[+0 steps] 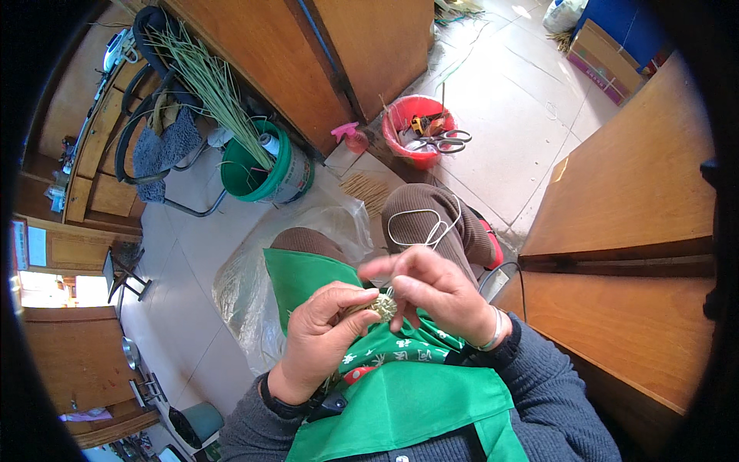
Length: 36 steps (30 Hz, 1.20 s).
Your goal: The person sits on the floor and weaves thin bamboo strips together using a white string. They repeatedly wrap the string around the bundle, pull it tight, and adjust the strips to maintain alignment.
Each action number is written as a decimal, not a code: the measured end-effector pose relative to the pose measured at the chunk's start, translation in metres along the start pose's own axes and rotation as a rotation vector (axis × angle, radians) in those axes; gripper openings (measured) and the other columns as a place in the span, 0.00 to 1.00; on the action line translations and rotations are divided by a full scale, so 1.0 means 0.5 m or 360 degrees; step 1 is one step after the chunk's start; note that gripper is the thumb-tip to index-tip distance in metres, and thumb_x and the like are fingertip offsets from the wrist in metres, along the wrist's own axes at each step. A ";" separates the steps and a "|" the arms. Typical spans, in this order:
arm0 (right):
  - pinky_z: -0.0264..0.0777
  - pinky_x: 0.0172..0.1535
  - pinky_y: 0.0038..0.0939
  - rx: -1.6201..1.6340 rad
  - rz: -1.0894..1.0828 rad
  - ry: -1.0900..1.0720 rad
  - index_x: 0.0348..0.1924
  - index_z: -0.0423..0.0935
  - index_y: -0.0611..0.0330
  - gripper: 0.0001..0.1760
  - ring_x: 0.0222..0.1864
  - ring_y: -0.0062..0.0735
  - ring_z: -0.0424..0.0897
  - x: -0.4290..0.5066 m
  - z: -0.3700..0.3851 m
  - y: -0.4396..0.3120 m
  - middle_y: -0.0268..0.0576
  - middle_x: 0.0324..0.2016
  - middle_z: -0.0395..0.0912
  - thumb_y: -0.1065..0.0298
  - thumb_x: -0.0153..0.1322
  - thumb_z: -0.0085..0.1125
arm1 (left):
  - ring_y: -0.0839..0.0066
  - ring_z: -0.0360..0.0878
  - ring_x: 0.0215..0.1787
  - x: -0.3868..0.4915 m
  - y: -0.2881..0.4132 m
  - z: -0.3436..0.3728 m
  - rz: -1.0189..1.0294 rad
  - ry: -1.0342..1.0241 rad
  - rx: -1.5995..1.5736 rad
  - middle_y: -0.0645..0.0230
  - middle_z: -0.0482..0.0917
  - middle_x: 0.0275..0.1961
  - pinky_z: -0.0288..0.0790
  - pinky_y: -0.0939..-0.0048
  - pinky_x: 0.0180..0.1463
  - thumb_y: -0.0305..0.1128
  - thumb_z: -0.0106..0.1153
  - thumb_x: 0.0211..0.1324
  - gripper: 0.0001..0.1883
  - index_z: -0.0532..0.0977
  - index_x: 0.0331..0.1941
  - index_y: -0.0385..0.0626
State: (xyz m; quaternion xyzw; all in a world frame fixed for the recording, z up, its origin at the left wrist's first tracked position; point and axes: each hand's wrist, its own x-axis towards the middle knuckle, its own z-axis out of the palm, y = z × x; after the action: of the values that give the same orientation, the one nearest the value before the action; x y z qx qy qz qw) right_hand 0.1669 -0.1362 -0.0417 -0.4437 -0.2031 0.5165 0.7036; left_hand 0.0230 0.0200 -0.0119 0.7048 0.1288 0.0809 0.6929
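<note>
My left hand (323, 332) pinches a small woven bundle of pale green grass or straw (383, 307) between thumb and fingers, its coiled end facing right. My right hand (441, 294) is just beside that end, index finger stretched out and blurred by motion. White cord (418, 212) lies in loops over my right knee and runs down behind the right hand. A short bit of thin strand shows at the top of the bundle. Whether the right fingers grip the cord is hidden. Under both hands lies a green apron (398, 398) with white printed characters.
A green bucket (231, 182) holds long grass stalks (216, 95). A red bucket (388, 124) contains scissors (447, 141) and a tape measure. Between them stands a pink spray bottle (353, 138). Clear plastic sheeting (254, 289) and cut straw pieces (365, 193) lie on the floor. Wooden doors flank me.
</note>
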 end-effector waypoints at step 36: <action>0.77 0.31 0.30 -0.1570 -0.0880 0.0080 0.36 0.81 0.63 0.09 0.27 0.36 0.81 -0.054 0.044 -0.049 0.44 0.29 0.79 0.80 0.64 0.68 | 0.87 0.72 0.26 -0.023 0.013 0.007 -0.0323 0.0171 0.0039 0.72 0.77 0.36 0.66 0.84 0.28 0.21 0.58 0.65 0.11 0.77 0.50 0.39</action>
State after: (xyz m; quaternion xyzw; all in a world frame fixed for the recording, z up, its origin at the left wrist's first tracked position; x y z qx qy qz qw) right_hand 0.1533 -0.1534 -0.0051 -0.6624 -0.5122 0.1461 0.5268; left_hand 0.0137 0.0131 -0.0048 0.6913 0.2375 0.0463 0.6809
